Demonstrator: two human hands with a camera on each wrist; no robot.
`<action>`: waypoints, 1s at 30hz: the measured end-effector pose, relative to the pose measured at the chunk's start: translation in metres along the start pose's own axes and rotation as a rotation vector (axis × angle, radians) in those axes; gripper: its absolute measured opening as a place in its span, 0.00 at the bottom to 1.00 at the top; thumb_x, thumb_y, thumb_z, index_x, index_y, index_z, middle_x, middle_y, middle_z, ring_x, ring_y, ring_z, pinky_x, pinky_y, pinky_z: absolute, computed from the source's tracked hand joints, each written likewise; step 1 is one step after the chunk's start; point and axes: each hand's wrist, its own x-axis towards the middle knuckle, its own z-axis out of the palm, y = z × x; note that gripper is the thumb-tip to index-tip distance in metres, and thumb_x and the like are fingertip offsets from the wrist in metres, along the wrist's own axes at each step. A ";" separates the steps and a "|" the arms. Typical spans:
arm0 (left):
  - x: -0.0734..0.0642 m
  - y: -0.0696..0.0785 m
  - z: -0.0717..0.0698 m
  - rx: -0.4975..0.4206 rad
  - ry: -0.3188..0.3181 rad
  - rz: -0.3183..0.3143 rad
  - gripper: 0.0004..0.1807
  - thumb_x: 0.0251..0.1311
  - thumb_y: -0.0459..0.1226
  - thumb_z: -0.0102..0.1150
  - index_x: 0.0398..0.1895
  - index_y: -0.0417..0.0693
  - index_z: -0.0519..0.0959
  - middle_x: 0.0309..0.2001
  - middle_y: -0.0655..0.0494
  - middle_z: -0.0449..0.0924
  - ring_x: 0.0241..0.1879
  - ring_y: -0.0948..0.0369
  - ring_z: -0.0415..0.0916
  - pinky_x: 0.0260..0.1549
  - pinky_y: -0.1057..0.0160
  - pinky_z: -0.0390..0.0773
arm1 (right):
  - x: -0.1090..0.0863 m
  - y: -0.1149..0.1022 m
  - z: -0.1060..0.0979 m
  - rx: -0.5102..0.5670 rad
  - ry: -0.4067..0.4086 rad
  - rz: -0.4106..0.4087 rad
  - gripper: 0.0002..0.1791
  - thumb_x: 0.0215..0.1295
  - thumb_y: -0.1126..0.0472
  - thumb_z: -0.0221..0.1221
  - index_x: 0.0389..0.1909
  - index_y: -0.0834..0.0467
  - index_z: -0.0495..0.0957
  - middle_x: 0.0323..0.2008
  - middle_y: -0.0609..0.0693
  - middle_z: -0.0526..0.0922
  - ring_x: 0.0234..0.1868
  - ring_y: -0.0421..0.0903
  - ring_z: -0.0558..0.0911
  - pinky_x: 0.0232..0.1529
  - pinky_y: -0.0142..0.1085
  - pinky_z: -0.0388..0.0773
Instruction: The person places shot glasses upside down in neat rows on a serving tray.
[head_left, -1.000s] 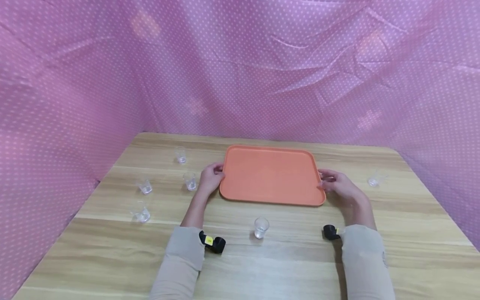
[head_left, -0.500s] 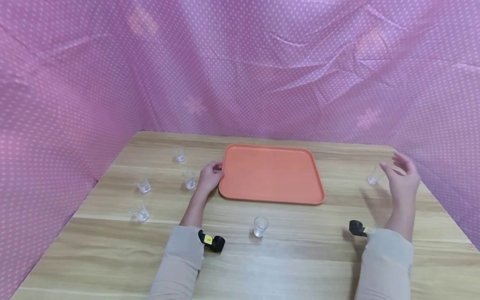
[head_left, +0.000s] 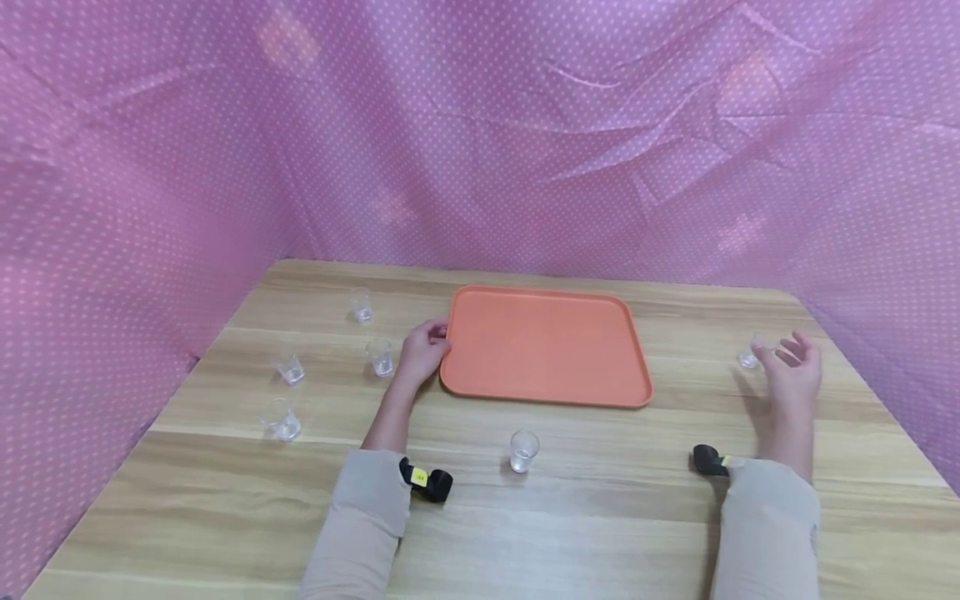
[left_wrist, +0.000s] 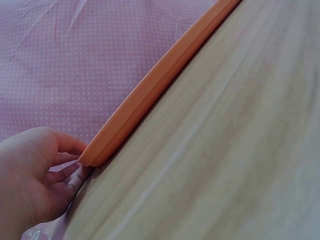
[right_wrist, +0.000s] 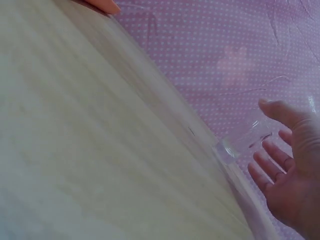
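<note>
An orange tray (head_left: 547, 346) lies on the wooden table. My left hand (head_left: 422, 354) pinches its left edge; in the left wrist view that hand (left_wrist: 35, 175) holds the corner of the tray rim (left_wrist: 145, 95). Over at the right side, my right hand (head_left: 793, 375) is beside a small clear glass (head_left: 747, 358), thumb and fingers apart. From the right wrist, the glass (right_wrist: 245, 137) appears between the spread thumb and fingers of the right hand (right_wrist: 295, 165), with no clear grip on it. Part of this glass is hidden by the thumb in the head view.
Another clear glass (head_left: 523, 452) stands in front of the tray. Several more are at the left, including one glass (head_left: 381, 358) close to my left hand and one glass (head_left: 362, 306) farther back. Pink dotted cloth (head_left: 480, 150) hangs behind the table.
My right hand has let go of the tray's right edge and moved right to the glass, coming lower beside it in the last half second. The left hand stays on the tray.
</note>
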 end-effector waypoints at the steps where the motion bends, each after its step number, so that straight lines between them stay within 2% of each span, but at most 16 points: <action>1: 0.000 0.001 0.000 -0.002 -0.001 0.003 0.23 0.52 0.24 0.52 0.55 0.33 0.71 0.47 0.40 0.75 0.45 0.50 0.73 0.46 0.58 0.73 | 0.001 0.001 0.000 -0.006 0.000 0.009 0.44 0.54 0.61 0.65 0.69 0.47 0.51 0.62 0.43 0.58 0.61 0.39 0.59 0.60 0.27 0.57; 5: 0.000 0.002 0.000 -0.012 -0.005 0.009 0.23 0.52 0.24 0.53 0.55 0.33 0.71 0.48 0.40 0.74 0.46 0.49 0.73 0.47 0.57 0.73 | 0.004 0.006 -0.001 -0.066 -0.017 0.052 0.47 0.55 0.59 0.65 0.70 0.47 0.47 0.64 0.44 0.56 0.58 0.37 0.62 0.61 0.28 0.55; 10: 0.000 0.001 -0.001 -0.034 -0.016 0.002 0.24 0.52 0.23 0.52 0.55 0.32 0.70 0.48 0.39 0.74 0.46 0.49 0.72 0.48 0.57 0.72 | 0.008 0.013 -0.001 -0.139 -0.072 0.062 0.47 0.56 0.58 0.64 0.71 0.49 0.45 0.66 0.46 0.54 0.63 0.40 0.57 0.63 0.30 0.50; 16: -0.001 0.002 -0.002 -0.037 -0.020 -0.008 0.24 0.51 0.22 0.53 0.55 0.31 0.70 0.47 0.40 0.74 0.46 0.51 0.72 0.48 0.59 0.72 | 0.009 0.018 0.001 -0.219 -0.050 0.008 0.39 0.60 0.62 0.60 0.69 0.55 0.51 0.56 0.44 0.64 0.59 0.40 0.62 0.57 0.24 0.58; 21: -0.002 0.003 -0.003 -0.037 -0.024 -0.021 0.24 0.52 0.22 0.53 0.56 0.32 0.70 0.48 0.40 0.74 0.46 0.51 0.71 0.48 0.59 0.72 | 0.009 0.020 -0.001 -0.282 -0.063 -0.027 0.36 0.59 0.62 0.60 0.67 0.56 0.56 0.44 0.38 0.67 0.46 0.34 0.68 0.51 0.21 0.63; 25: -0.003 0.005 -0.004 -0.051 -0.029 -0.057 0.24 0.53 0.23 0.54 0.57 0.33 0.70 0.50 0.40 0.73 0.48 0.50 0.71 0.49 0.59 0.71 | 0.011 0.022 -0.003 -0.391 -0.089 -0.078 0.34 0.60 0.59 0.60 0.66 0.58 0.58 0.40 0.37 0.67 0.38 0.29 0.66 0.51 0.25 0.64; 30: -0.004 0.008 -0.004 -0.073 -0.039 -0.083 0.23 0.54 0.23 0.53 0.57 0.33 0.70 0.52 0.40 0.73 0.51 0.49 0.71 0.50 0.59 0.71 | 0.013 0.022 -0.003 -0.476 -0.109 -0.090 0.35 0.62 0.57 0.58 0.67 0.60 0.56 0.48 0.47 0.68 0.46 0.39 0.67 0.59 0.37 0.61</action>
